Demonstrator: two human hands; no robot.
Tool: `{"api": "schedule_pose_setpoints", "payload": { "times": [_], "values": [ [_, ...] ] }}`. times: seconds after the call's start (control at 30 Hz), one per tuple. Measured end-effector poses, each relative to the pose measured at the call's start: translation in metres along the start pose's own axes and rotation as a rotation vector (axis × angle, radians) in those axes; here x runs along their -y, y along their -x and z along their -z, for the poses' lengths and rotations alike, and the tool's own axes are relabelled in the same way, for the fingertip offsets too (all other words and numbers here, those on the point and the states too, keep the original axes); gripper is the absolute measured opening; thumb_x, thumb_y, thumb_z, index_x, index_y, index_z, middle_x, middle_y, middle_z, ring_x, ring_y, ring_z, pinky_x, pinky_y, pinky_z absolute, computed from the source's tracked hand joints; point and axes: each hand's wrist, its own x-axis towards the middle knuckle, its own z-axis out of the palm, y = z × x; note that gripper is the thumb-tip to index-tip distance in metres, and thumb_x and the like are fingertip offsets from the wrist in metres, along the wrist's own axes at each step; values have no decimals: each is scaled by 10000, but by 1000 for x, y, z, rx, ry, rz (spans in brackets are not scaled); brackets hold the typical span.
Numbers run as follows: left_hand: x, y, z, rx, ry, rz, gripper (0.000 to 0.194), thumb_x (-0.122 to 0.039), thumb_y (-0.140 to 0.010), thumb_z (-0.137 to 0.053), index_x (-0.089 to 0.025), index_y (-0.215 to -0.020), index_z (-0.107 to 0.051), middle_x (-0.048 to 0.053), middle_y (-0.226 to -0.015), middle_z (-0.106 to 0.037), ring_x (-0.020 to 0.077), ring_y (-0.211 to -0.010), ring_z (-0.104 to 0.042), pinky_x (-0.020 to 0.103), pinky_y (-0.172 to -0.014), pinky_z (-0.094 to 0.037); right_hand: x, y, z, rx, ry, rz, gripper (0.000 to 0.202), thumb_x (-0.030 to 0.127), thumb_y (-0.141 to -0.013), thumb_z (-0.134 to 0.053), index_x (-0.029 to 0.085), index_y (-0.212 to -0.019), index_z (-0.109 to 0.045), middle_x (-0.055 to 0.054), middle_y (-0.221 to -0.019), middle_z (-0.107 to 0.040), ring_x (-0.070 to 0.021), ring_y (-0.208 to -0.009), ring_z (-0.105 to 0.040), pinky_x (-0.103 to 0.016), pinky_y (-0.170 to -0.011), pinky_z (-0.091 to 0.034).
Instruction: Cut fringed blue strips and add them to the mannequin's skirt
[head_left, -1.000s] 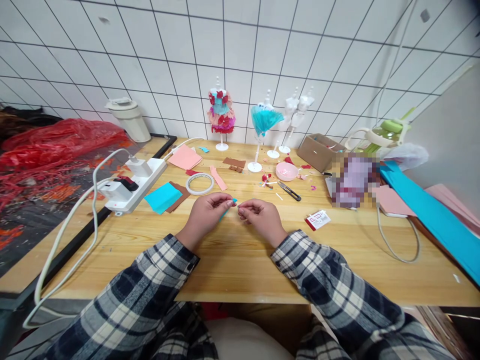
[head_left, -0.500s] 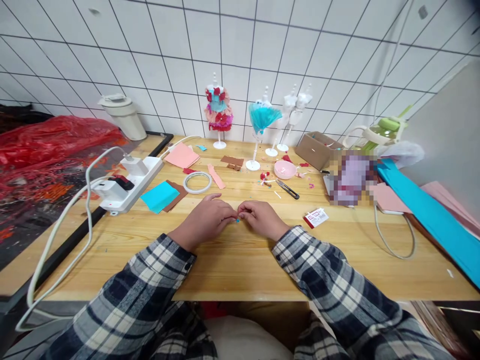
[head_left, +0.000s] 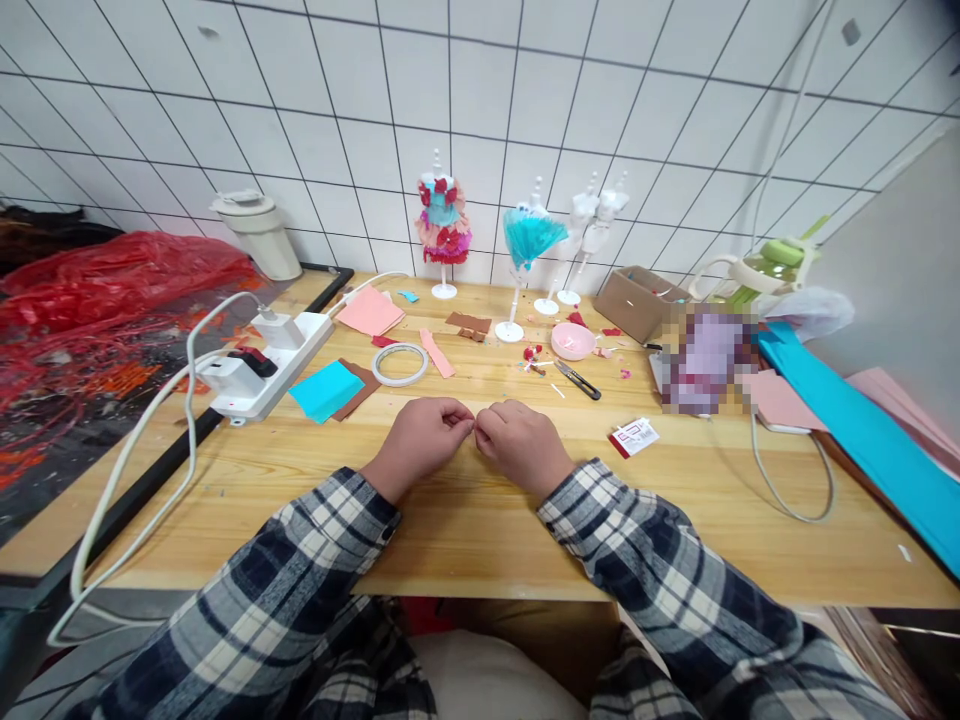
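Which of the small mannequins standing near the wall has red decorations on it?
The leftmost mannequin: its layered dress bears red decorations. The next mannequin wears turquoise, and the two rightmost mannequins look plain white.

Both forearms (head_left: 300,560) cross the near edge of the desk (head_left: 469,545), angling inward. Above the desk's middle, the left hand (head_left: 421,440) and right hand (head_left: 523,445) all but meet, backs up, fingers (head_left: 454,408) curled, each grip pinched at the tips. Whether either rests on the desk is unclear.
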Motion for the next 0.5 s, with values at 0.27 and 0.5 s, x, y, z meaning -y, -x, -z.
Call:
{"api": "schedule_pose_setpoints", "payload": {
  "times": [0.27, 0.5],
  "values": [
    [6, -1, 0, 129, 958, 286, 260, -367, -622, -801, -149, -742, -727, 33, -720, -715, 135, -632, -605, 242, -589, -451, -5, 1, 4, -114, -391, -137, 222, 317, -952, -502, 235, -927, -707, -63, -928, -725, -168, -874, -613, -282, -766, -424],
    [2, 2, 6, 204, 997, 378, 345, -382, -575, -850, -131, -781, -732, 53, -708, -713, 140, -602, -604, 245, -554, -455, -13, -8, -7, -21, -1340, -661, 370, 446, -709, -725, 181, -964, -684, -48, -837, -693, -143, -656, -614, -260, -538, -518]
  ]
}}
